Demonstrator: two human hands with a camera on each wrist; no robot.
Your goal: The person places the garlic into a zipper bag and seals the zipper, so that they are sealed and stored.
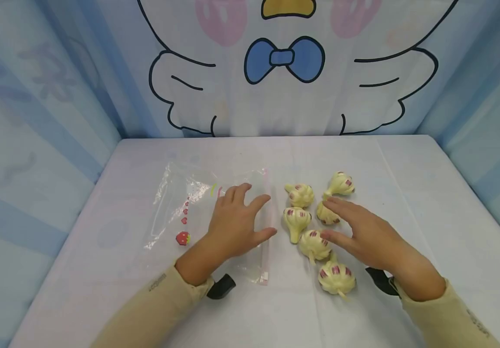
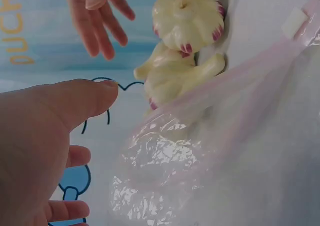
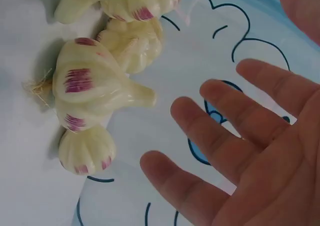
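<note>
A clear plastic zip bag with a pink zip edge and small red printed figures lies flat on the table. My left hand is over its right part, fingers spread; I cannot tell whether it touches the film. Several garlic bulbs, cream with purple streaks, lie in a cluster right of the bag. Over the cluster's right side is my right hand, its fingers extended and partly covering a bulb. In the right wrist view these fingers stand apart from the bulbs and hold nothing.
A white cloth covers the table. Pale blue curtains stand on both sides, and a printed backdrop with a blue bow hangs behind. A white zip slider sits at the near corner of the bag.
</note>
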